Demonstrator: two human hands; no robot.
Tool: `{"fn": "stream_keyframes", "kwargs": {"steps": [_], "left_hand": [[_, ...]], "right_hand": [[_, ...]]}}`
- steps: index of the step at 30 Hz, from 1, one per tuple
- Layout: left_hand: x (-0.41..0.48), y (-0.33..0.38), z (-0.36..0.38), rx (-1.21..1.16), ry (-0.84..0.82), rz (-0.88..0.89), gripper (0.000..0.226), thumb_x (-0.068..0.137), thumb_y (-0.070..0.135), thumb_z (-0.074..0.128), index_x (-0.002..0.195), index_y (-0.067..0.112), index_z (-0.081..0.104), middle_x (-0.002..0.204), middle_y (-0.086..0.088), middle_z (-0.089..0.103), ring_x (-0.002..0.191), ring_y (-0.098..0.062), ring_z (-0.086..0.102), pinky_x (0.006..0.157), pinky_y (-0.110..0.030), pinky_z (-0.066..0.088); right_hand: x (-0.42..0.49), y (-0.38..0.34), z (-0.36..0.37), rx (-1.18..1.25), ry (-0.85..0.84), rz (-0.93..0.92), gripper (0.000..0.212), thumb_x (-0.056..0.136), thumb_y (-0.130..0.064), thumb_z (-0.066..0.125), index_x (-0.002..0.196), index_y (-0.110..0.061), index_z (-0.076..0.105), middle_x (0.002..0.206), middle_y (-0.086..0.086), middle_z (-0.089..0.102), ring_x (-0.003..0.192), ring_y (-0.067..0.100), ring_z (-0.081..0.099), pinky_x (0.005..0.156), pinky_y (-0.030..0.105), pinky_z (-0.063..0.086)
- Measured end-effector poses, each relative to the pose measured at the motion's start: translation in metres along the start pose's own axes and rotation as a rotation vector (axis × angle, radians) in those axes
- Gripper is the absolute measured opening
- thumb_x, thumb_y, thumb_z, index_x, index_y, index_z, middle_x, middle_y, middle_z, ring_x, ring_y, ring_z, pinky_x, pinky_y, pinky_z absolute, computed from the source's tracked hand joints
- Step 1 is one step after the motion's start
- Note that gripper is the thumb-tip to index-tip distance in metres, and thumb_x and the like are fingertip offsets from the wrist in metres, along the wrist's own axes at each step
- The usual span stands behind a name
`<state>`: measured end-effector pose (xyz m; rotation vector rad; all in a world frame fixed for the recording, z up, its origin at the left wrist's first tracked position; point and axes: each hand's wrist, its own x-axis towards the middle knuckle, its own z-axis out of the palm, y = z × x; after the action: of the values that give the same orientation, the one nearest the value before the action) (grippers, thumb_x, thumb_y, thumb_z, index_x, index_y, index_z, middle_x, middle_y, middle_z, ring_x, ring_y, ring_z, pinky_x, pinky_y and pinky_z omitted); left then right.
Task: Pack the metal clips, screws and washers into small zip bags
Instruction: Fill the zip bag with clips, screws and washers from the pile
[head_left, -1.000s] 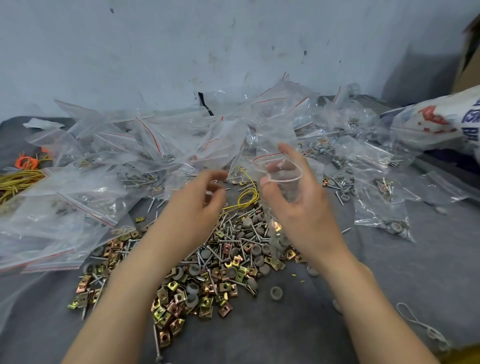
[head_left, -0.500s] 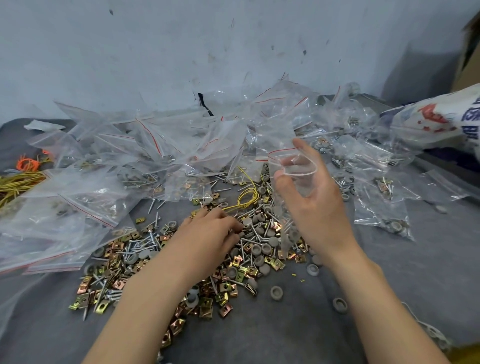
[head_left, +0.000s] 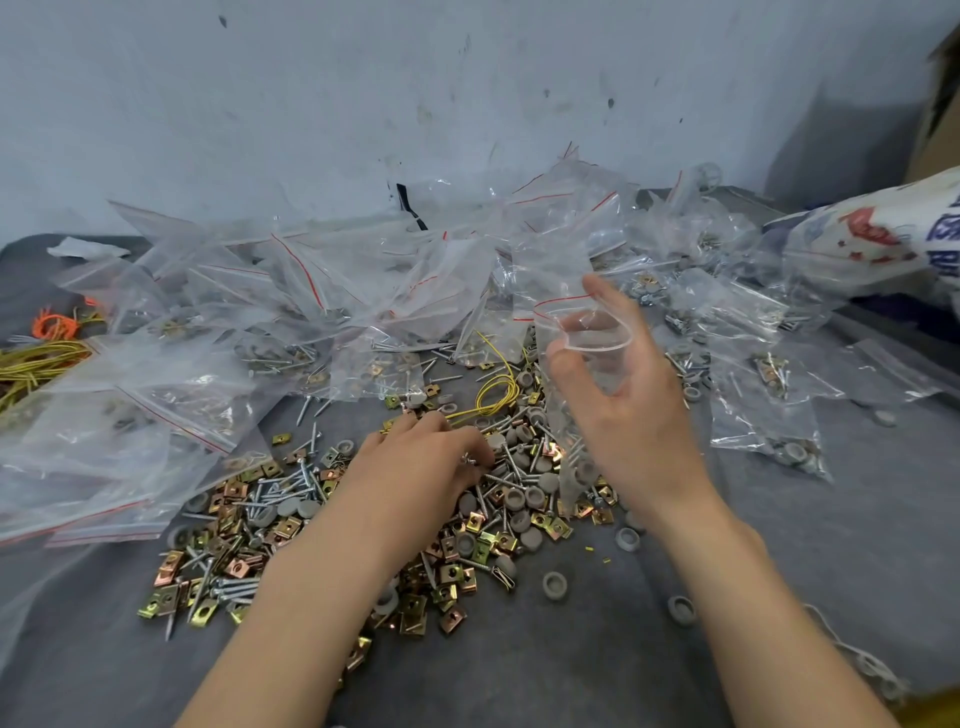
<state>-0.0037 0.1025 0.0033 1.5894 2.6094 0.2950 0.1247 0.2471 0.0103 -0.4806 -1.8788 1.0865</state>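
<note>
Your right hand (head_left: 639, 415) was raised above the pile, thumb and fingers curled round the mouth of a small clear zip bag (head_left: 587, 332) and holding it open. Your left hand (head_left: 426, 462) lay on the heap with its fingers curled into it; whether they gripped a piece, I cannot tell. Clips (head_left: 236, 566), screws (head_left: 291, 486) and grey washers (head_left: 555, 584) were spread over the grey worktop (head_left: 571, 665), with filled bags (head_left: 311, 291) heaped behind.

hands (head_left: 431, 460) (head_left: 631, 415) 2 | held bag (head_left: 558, 410) 1 | printed sack (head_left: 872, 244) 1 | clips (head_left: 234, 566) uncountable
</note>
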Motion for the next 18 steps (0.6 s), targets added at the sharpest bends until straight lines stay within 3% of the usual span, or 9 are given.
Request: {"fn": "stream_keyframes", "kwargs": {"steps": [5, 11, 18], "left_hand": [[0.002, 0.0033, -0.0025, 0.092, -0.014, 0.0, 0.029, 0.1, 0.049, 0.042, 0.128, 0.047, 0.048, 0.122, 0.009, 0.049, 0.125, -0.018, 0.042, 0.099, -0.04, 0.036], [0.0021, 0.0046, -0.0064, 0.124, 0.019, 0.06, 0.022, 0.1, 0.046, 0.045, 0.12, 0.046, 0.053, 0.119, 0.009, 0.049, 0.12, -0.018, 0.045, 0.093, -0.037, 0.037], [0.0015, 0.0017, 0.0009, 0.168, 0.047, 0.052, 0.029, 0.101, 0.048, 0.042, 0.126, 0.044, 0.056, 0.127, 0.009, 0.049, 0.125, -0.018, 0.042, 0.097, -0.039, 0.038]], "right_hand": [[-0.0005, -0.0007, -0.002, 0.008, 0.009, 0.001, 0.06, 0.089, -0.053, 0.06, 0.146, -0.041, 0.045, 0.121, -0.028, 0.061, 0.113, -0.006, 0.06, 0.085, 0.003, 0.042], [0.0001, -0.0002, -0.0019, 0.001, 0.004, -0.002, 0.06, 0.089, -0.052, 0.06, 0.146, -0.04, 0.044, 0.124, -0.023, 0.062, 0.117, -0.003, 0.059, 0.088, 0.008, 0.045], [0.0001, -0.0011, 0.0011, -0.023, 0.006, -0.012, 0.061, 0.089, -0.053, 0.059, 0.147, -0.039, 0.045, 0.122, -0.021, 0.063, 0.116, -0.003, 0.06, 0.09, 0.01, 0.047]]}}
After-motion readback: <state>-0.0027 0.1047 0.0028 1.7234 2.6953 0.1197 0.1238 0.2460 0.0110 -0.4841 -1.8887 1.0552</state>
